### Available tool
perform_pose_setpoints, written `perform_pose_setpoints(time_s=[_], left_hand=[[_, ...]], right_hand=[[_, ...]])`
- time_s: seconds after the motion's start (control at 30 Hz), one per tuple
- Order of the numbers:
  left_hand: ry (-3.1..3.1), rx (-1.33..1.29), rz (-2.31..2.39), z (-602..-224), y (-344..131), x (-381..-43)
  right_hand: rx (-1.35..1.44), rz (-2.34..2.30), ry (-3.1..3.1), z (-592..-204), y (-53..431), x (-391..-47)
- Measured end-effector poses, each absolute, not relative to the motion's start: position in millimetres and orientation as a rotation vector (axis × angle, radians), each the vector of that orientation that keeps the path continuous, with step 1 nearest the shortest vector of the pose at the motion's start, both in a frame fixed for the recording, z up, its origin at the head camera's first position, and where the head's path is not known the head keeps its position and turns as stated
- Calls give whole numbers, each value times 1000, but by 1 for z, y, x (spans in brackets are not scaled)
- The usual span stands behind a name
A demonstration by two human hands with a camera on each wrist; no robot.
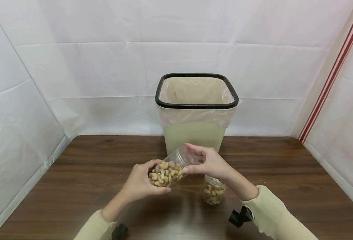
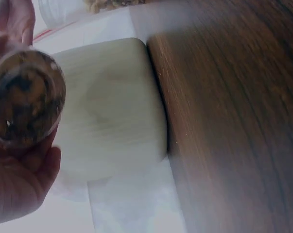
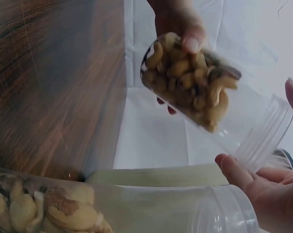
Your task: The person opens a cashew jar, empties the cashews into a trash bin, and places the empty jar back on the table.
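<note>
A clear plastic jar of cashews (image 1: 166, 174) is held tilted above the table, its mouth end up toward the right. My left hand (image 1: 138, 182) grips its lower part, thumb on the near side. At the ribbed mouth end, my right hand (image 1: 212, 163) spans the clear plastic between thumb and fingers. The right wrist view shows the cashews (image 3: 190, 82) gathered in the lower half. Under my right hand, a second clear jar of nuts (image 1: 214, 192) stands upright on the table. The left wrist view looks onto the held jar's round base (image 2: 27, 99).
Behind the hands stands a pale green bin (image 1: 194, 133) with a black rim (image 1: 197, 106) and a thin plastic liner. Dark wood table (image 1: 74, 180) lies below. White sheeting (image 1: 104, 73) hangs behind and at both sides.
</note>
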State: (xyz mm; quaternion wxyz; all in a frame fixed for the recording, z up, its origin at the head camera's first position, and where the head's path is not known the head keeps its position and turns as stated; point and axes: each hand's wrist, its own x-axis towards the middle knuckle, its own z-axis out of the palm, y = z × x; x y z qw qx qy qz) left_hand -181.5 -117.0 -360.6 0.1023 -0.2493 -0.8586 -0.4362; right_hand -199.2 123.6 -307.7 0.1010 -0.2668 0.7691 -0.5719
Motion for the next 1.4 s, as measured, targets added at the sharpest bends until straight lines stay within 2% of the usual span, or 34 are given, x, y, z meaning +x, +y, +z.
perform_pose_setpoints(time_s=[0.3, 0.53, 0.83, 1.17, 1.3, 1.4], left_hand=[[-2410, -647, -904, -360, -109, -178], [-2380, -667, -847, -360, -109, -179], [-2552, -762, -1283, -357, -115, -179], [-2644, -1069, -1672, -360, -128, -189], [-2616, -1137, -1732, -360, -129, -191], [-2628, -1070, -1655, -359, -129, -189]], right_hand=[[-660, -1716, 2337, -308, 121, -197], [-616, -1741, 2332, -309, 121, -196], [-667, -1684, 2326, -303, 123, -192], [-822, -1658, 2242, -303, 125, -189], [-862, -1662, 2213, -302, 126, -189], [-857, -1669, 2209, -302, 127, -190]])
